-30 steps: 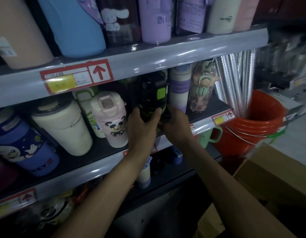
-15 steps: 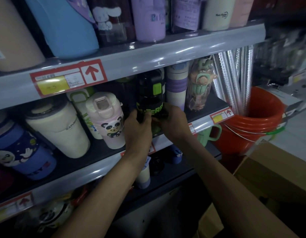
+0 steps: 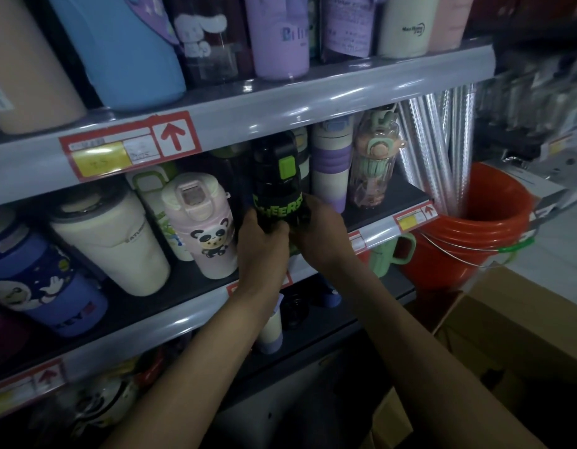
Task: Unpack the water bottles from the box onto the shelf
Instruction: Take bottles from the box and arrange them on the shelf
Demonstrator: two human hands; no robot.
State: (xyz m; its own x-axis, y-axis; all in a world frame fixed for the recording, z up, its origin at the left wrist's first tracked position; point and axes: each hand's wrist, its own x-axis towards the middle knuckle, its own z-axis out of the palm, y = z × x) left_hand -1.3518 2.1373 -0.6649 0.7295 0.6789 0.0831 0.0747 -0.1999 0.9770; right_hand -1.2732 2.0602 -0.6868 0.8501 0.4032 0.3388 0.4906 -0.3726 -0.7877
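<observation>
We look down on both hands wrapped around the lower part of a black bottle (image 3: 276, 176) with a green lid button and green "CHEERS" lettering. The left hand (image 3: 264, 246) grips it from the left side, with the fingers curled onto its front. The right hand (image 3: 322, 236) grips it from the right, and the fingertips of the two hands nearly meet below the lettering.

The bottle stands upright at the front of the middle shelf (image 3: 170, 322), between a pink panda bottle (image 3: 207, 231) on its left and a purple-and-cream bottle (image 3: 330, 163) on its right. The hands cover its base, so we cannot tell whether it rests on the shelf board or is held just above it.

Further left on the same shelf stand a cream tumbler (image 3: 118, 247) and a blue cartoon tumbler (image 3: 47, 286). A clear bottle with a green and pink figure (image 3: 374, 166) stands at the shelf's right end.

The rail of the shelf above carries a red-framed price tag with an arrow (image 3: 131, 147). To the right of the shelving sits an orange bucket (image 3: 494, 228) holding shiny rolls. A cardboard box (image 3: 523, 322) lies at the lower right, well apart from the hands.
</observation>
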